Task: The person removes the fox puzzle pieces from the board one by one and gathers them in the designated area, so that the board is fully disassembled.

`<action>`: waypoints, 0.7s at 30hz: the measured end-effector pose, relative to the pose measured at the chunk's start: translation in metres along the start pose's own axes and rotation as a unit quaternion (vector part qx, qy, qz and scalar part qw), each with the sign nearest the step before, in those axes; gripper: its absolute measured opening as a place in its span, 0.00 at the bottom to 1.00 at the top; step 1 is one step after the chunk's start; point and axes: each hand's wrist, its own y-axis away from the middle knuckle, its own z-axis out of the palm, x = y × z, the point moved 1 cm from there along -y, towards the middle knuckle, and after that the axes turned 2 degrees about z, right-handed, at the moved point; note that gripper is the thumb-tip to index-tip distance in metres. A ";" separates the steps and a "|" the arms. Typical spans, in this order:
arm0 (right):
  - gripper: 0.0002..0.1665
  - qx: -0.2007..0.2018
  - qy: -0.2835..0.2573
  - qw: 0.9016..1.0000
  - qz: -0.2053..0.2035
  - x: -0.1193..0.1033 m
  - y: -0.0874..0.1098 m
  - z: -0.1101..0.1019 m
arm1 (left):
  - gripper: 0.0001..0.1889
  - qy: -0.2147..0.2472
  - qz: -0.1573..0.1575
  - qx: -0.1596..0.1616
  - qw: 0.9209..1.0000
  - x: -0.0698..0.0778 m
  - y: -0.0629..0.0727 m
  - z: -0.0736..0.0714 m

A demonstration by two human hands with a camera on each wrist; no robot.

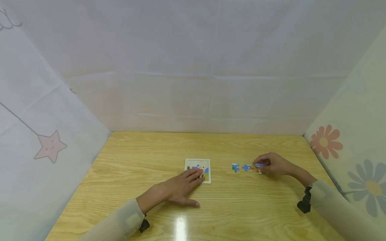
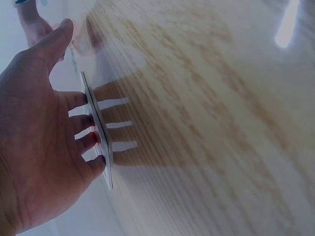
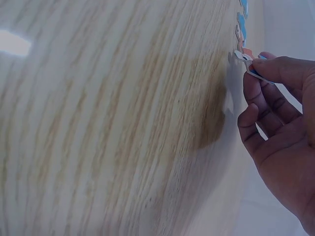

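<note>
A square puzzle tray (image 1: 197, 162) with a pale frame lies on the table, with part of a colourful picture inside it. My left hand (image 1: 184, 185) rests on the tray with fingers extended, covering part of the picture; in the left wrist view the fingertips (image 2: 97, 164) touch the tray's edge. To the right, my right hand (image 1: 275, 164) pinches a jigsaw piece (image 1: 258, 168) between thumb and fingers. That piece looks tilted off the table in the right wrist view. Beside it lie an orange-and-blue piece (image 1: 246, 167) and a blue-green piece (image 1: 235, 167).
The wooden table (image 1: 144, 150) is bounded by pale cloth walls at the back and both sides. A dark strap device (image 1: 305, 201) sits on the right wrist, and another (image 1: 144, 226) on the left. Bare wood lies between the tray and the loose pieces.
</note>
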 end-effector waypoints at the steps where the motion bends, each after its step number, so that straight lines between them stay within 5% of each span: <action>1: 0.17 0.001 0.001 1.000 0.000 0.001 0.001 0.000 | 0.52 0.000 0.000 0.000 1.000 0.000 0.000 0.000; 21: 0.16 0.036 0.052 0.998 -0.029 0.004 0.005 0.004 | 0.52 0.004 -0.002 0.000 1.000 0.001 -0.001 0.000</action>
